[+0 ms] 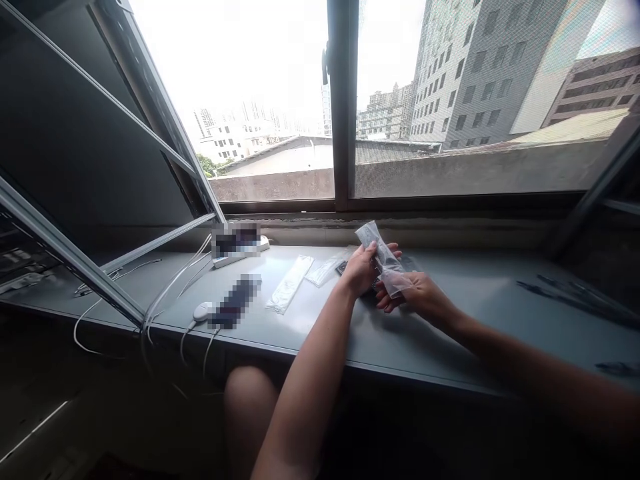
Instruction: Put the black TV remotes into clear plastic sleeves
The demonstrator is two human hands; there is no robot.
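Note:
A translucent, wrinkled plastic bag [383, 255] is held above the table, its upper end leaning to the left. My left hand [359, 268] is closed around the bag's upper part, thumb on the near side and fingertips showing behind it. At its lower end my right hand [421, 293] is closed on the plastic, with some fingers curled underneath. What the bag contains, if anything, I cannot make out. Beneath both hands lies a dark object [371, 299], mostly hidden by them. Just left of my left hand, a clear flat packet [324, 268] and a longer white packet [291, 283] lie on the table.
The grey table [470, 333] runs along the window. On its left are a white power strip [243, 253], a round white charger [203, 311] and a blurred-out dark item [234, 303]. White cables [150, 320] hang over the front edge. A metal frame [115, 293] slants at left; dark cables [565, 297] lie right.

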